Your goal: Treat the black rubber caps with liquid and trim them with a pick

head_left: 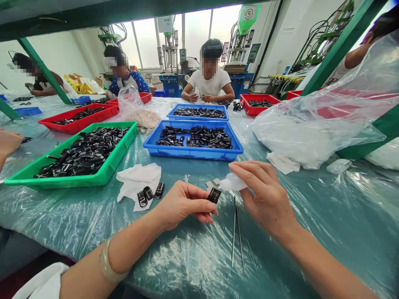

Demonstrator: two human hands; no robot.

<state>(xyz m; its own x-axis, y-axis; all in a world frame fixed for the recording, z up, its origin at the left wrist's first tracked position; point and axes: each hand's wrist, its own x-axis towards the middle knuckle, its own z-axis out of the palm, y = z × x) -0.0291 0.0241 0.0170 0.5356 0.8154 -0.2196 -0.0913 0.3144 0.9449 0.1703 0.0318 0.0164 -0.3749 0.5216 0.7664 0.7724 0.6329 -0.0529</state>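
Note:
Between the thumb and fingers of my left hand (183, 204) is a small glossy black plastic part (214, 195). My right hand (264, 193) grips a small translucent white squeeze bottle (233, 182), its tip pointing left, just above the black part. Whether the tip touches the part I cannot tell. Below the bottle, a pair of metal tweezers (236, 232) lies on the plastic-covered table. Left of my left hand, three more black parts (148, 193) rest on and beside a crumpled white tissue (137, 178). Small pale pieces (216, 181) lie behind the held part.
A green tray (118, 160) and two blue trays (193, 154) hold many black parts. Red trays (62, 128) stand further back. A large clear plastic bag (311, 133) fills the right side beside a green frame post (346, 45). Other people sit around the table; one hand (9, 143) shows at far left.

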